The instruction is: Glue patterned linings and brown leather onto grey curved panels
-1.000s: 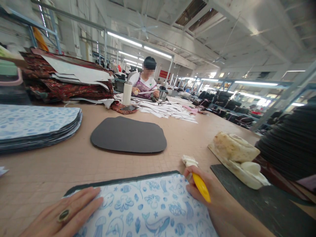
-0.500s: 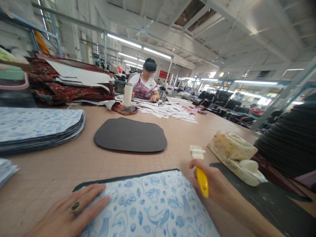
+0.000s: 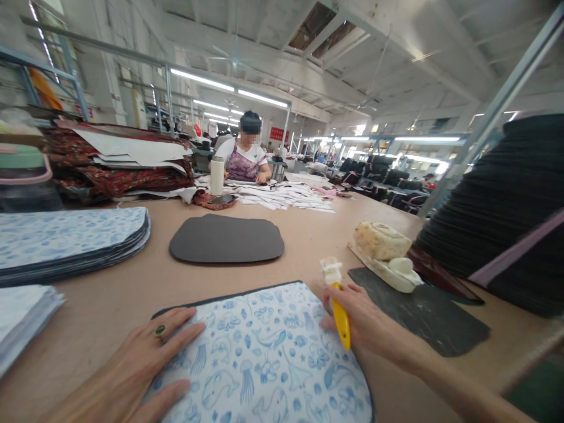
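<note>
A panel of white fabric with blue sea-animal prints [image 3: 264, 352] lies in front of me, a dark layer showing along its edges. My left hand [image 3: 154, 352] rests on its left side with fingers spread, a ring on one finger. In my right hand [image 3: 356, 311] is a brush with a yellow handle [image 3: 341, 323] and pale bristles, pointing away from me. That hand is at the panel's right edge, its fingertips by the print. Beyond the panel lies a dark grey rounded board [image 3: 227, 239].
At left are a stack of printed panels [image 3: 70, 235] and white sheets [image 3: 26, 317]. At right, a crusted pale block [image 3: 382, 239] stands by a dark sheet [image 3: 423, 308] and a tall black stack [image 3: 497, 205]. Across the table sits a co-worker [image 3: 242, 158] behind white pieces [image 3: 282, 194].
My view has turned slightly to the right. More of the printed panel shows. My left hand's fingers have spread on it, and my right hand with the brush has come closer to its right edge.
</note>
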`<state>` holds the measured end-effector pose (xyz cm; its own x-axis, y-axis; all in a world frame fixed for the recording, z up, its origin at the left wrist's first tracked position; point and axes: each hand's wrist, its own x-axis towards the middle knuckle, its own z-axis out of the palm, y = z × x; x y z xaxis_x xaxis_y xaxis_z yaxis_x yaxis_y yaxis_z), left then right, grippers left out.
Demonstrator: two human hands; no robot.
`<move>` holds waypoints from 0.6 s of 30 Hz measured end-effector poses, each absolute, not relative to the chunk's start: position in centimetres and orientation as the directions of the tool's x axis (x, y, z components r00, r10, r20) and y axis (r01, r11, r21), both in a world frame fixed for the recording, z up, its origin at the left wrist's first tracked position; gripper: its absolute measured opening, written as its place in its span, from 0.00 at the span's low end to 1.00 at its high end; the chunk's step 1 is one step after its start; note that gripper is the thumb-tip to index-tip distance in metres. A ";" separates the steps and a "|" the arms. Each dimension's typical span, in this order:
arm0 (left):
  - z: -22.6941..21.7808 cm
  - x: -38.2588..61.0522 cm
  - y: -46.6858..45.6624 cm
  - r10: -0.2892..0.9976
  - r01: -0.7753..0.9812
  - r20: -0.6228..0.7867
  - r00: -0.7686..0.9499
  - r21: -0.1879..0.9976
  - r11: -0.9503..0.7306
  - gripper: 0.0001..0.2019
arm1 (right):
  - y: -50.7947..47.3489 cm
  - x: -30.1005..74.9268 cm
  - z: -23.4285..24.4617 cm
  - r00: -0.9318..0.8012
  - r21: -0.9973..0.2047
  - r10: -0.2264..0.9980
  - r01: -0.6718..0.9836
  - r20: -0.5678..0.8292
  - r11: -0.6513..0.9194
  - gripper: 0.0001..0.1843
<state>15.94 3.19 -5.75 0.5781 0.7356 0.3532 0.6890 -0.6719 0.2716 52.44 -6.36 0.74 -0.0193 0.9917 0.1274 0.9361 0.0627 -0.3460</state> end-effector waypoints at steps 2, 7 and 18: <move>-5.5 15.5 3.4 0.703 0.658 0.301 0.644 0.251 -0.710 0.26 | -7.3 51.2 1.7 0.019 -0.399 0.978 0.914 0.209 0.068 0.09; -5.8 15.1 4.9 0.641 0.609 0.273 0.717 0.203 -0.767 0.30 | -6.7 42.1 3.3 -0.052 -0.573 0.973 0.801 0.223 0.174 0.14; -3.9 15.4 6.3 0.619 0.598 0.070 0.782 0.193 -0.778 0.33 | -9.8 43.1 -4.0 0.074 -0.561 0.942 0.817 0.329 0.132 0.15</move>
